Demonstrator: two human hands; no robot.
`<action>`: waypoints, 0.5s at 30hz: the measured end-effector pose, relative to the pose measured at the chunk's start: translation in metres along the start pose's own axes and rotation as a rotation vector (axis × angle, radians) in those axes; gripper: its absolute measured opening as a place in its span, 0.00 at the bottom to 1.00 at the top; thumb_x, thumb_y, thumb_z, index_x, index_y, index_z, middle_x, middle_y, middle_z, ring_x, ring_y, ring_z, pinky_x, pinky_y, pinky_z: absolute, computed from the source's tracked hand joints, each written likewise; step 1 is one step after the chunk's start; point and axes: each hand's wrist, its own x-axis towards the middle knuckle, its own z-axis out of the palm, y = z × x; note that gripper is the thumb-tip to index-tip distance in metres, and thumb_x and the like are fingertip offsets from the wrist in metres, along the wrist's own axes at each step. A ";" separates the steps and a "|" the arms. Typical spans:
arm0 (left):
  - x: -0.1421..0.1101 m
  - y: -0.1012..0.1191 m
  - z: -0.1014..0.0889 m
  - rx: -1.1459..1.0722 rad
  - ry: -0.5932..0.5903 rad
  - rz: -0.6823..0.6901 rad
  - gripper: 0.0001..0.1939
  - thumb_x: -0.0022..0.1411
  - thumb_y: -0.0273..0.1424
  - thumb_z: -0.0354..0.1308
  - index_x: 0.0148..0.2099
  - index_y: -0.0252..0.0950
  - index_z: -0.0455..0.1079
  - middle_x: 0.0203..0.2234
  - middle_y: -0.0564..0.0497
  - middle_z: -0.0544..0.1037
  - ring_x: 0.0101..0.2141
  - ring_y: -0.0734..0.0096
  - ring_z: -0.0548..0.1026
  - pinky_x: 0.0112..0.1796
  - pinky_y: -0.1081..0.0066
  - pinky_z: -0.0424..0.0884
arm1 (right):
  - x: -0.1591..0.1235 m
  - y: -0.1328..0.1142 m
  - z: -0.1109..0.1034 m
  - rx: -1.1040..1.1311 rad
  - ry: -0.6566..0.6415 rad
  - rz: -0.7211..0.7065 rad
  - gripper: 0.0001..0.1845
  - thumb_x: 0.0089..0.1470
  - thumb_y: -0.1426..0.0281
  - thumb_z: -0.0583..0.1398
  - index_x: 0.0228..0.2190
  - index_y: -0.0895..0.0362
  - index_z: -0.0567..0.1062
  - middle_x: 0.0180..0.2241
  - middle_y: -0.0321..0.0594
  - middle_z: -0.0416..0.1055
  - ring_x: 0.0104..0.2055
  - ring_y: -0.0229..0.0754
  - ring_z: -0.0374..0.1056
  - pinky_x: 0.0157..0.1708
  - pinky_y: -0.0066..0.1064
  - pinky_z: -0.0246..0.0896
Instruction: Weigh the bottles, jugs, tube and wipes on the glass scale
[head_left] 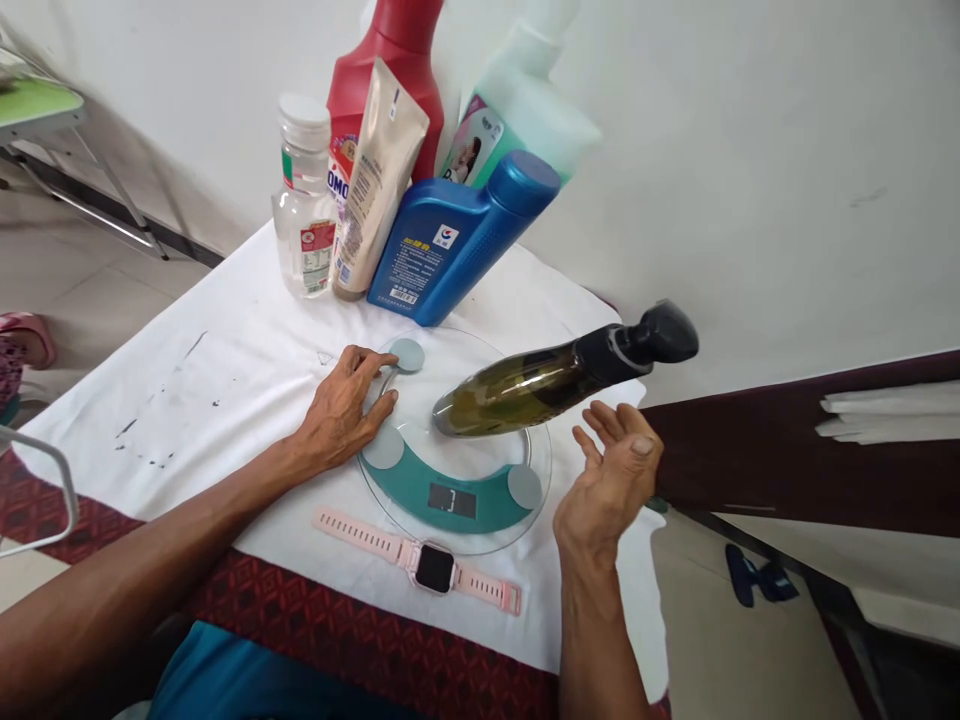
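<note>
A round glass scale (457, 470) with a teal band and a small dark display lies on a white cloth (225, 380). A dark green glass bottle (555, 378) with a black top lies on its side across the scale, neck pointing right. My left hand (346, 408) rests on the scale's left rim, fingers spread flat. My right hand (611, 478) hovers just right of the scale, palm up and fingers open, close under the bottle's neck but not gripping it.
Behind the scale stand a clear bottle (304, 200), a red jug (390, 80), a beige tube (375, 180), a blue jug (457, 235) and a pale green bottle (525, 110). A pink smartwatch (424, 562) lies near the front edge. A white wall rises behind.
</note>
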 end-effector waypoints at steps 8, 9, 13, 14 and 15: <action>0.003 0.007 -0.004 0.045 -0.034 -0.023 0.21 0.70 0.35 0.56 0.63 0.38 0.69 0.51 0.44 0.71 0.46 0.60 0.79 0.46 0.54 0.81 | 0.004 0.056 -0.015 -0.045 0.064 0.245 0.43 0.59 0.34 0.52 0.53 0.59 0.71 0.52 0.52 0.75 0.54 0.50 0.74 0.60 0.50 0.64; 0.003 0.007 -0.004 0.051 -0.034 -0.022 0.21 0.70 0.35 0.56 0.63 0.38 0.69 0.51 0.44 0.71 0.45 0.61 0.79 0.46 0.54 0.81 | 0.004 0.055 -0.014 -0.072 0.059 0.235 0.42 0.59 0.34 0.51 0.52 0.58 0.71 0.52 0.51 0.75 0.53 0.50 0.74 0.59 0.50 0.64; 0.004 0.007 -0.005 0.063 -0.033 -0.023 0.21 0.70 0.35 0.56 0.63 0.39 0.69 0.51 0.45 0.71 0.45 0.62 0.79 0.45 0.55 0.81 | 0.004 0.051 -0.012 -0.146 0.036 0.192 0.40 0.61 0.35 0.51 0.52 0.57 0.71 0.51 0.51 0.75 0.54 0.49 0.74 0.59 0.49 0.64; 0.003 0.007 -0.005 0.063 -0.036 -0.029 0.21 0.70 0.35 0.56 0.63 0.39 0.69 0.51 0.45 0.71 0.45 0.62 0.79 0.44 0.56 0.81 | 0.003 0.050 -0.012 -0.148 0.033 0.187 0.40 0.61 0.36 0.51 0.52 0.58 0.71 0.51 0.51 0.75 0.54 0.49 0.74 0.59 0.48 0.64; 0.003 0.007 -0.005 0.064 -0.041 -0.037 0.22 0.70 0.35 0.56 0.63 0.39 0.69 0.51 0.45 0.71 0.44 0.62 0.79 0.42 0.58 0.82 | 0.003 0.050 -0.013 -0.148 0.029 0.183 0.40 0.61 0.36 0.51 0.52 0.58 0.71 0.51 0.51 0.75 0.54 0.49 0.74 0.59 0.48 0.64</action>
